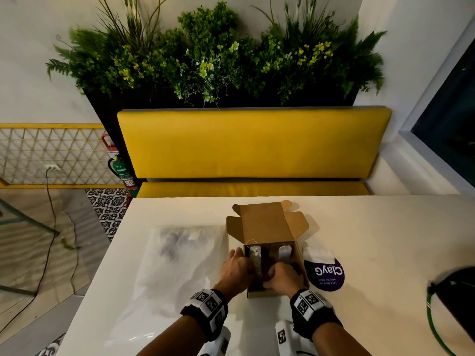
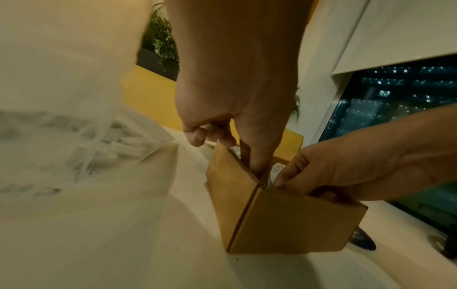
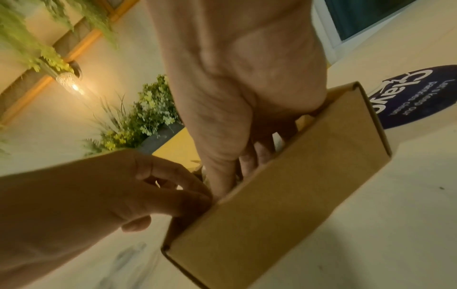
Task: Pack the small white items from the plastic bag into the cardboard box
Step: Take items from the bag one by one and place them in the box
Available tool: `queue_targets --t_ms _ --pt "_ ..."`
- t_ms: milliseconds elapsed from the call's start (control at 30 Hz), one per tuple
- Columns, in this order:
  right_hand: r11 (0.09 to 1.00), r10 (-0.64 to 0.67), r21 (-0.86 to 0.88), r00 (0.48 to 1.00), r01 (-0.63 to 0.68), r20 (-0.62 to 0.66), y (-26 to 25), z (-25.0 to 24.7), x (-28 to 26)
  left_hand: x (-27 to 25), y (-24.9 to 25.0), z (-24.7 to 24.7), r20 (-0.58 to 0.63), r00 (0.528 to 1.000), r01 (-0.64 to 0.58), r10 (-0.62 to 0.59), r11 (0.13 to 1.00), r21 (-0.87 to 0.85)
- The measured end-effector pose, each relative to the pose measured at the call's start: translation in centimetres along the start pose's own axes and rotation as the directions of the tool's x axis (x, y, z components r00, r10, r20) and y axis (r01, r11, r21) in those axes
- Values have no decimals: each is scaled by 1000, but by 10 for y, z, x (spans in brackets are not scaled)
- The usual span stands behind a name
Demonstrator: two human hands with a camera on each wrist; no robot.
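The open cardboard box (image 1: 267, 224) stands mid-table with two small white items (image 1: 255, 253) (image 1: 284, 252) upright inside it. My left hand (image 1: 237, 269) grips the box's left wall near the front corner, one digit inside (image 2: 256, 166) and the others curled outside. My right hand (image 1: 282, 278) reaches into the front of the box, its fingers (image 2: 279, 180) curled on a crinkled white item (image 2: 278, 169). The plastic bag (image 1: 180, 265) lies flat left of the box, with more white items (image 2: 123, 146) showing through it.
A round purple card (image 1: 325, 276) lies right of the box, a white packet (image 1: 317, 254) by its far edge. A yellow bench (image 1: 252, 145) runs behind the table (image 1: 385, 240). A dark object with green cord (image 1: 452, 304) sits at the right edge.
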State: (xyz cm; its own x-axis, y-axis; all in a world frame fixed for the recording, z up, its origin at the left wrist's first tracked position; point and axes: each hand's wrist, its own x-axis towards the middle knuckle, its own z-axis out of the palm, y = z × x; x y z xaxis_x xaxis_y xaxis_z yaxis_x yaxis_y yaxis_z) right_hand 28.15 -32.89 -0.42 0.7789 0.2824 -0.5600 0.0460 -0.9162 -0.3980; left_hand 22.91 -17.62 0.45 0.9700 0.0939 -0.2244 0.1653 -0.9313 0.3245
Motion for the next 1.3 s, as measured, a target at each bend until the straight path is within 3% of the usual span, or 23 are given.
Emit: queue_targets --t_ms 133,233,300,367,433,467,500,567,600,667,767,867,967,1100,1200,1300 --pt "990 -96 93 986 109 -134 0 -17 -13 -17 -14 -29 -115 993 -10 -15 975 -221" --pt "949 -254 119 933 291 -254 -24 -23 -32 -56 -31 -65 -151 988 -44 -23 904 -425" --pt "895 -386 153 899 419 -206 -47 -17 -46 -91 -51 -86 4 999 -26 35 818 -574" --pt "834 -527 143 847 532 -79 -71 -5 -58 -124 -78 -101 213 972 61 98 772 -633" --pt "769 -639 48 768 638 29 -92 13 -65 -151 -102 -101 383 919 127 96 845 -519" --pt "730 -679 -32 730 682 74 -101 23 -67 -162 -115 -93 400 915 133 59 891 -434" --pt "687 -706 -131 699 714 111 -109 35 -67 -172 -126 -82 369 929 123 18 927 -355" --pt "609 -722 -316 673 727 158 -124 60 -68 -185 -153 -53 111 993 55 -28 967 -247" --pt "591 -723 -374 675 714 147 -130 71 -69 -189 -165 -36 0 999 46 -48 970 -239" --pt "601 -734 -409 677 687 60 -139 84 -70 -193 -170 -16 -191 977 47 -90 975 -215" --pt "622 -756 -393 650 678 -75 -150 90 -74 -200 -155 -29 -386 917 22 -106 976 -216" --pt "608 -773 -383 629 695 -86 -155 85 -76 -203 -153 -31 -410 909 -8 -71 982 -188" --pt "641 -753 -341 650 688 -101 -158 81 -75 -208 -157 -30 -397 914 -13 -84 972 -235" --pt "673 -740 -244 640 699 -209 -162 81 -77 -198 -154 -32 -527 844 -207 103 968 -143" --pt "664 -746 -259 601 701 -287 -166 80 -83 -179 -153 -32 -520 850 -146 78 985 -91" --pt "669 -732 -212 583 713 -352 -171 79 -90 -152 -162 -26 -458 888 -89 36 992 -94"
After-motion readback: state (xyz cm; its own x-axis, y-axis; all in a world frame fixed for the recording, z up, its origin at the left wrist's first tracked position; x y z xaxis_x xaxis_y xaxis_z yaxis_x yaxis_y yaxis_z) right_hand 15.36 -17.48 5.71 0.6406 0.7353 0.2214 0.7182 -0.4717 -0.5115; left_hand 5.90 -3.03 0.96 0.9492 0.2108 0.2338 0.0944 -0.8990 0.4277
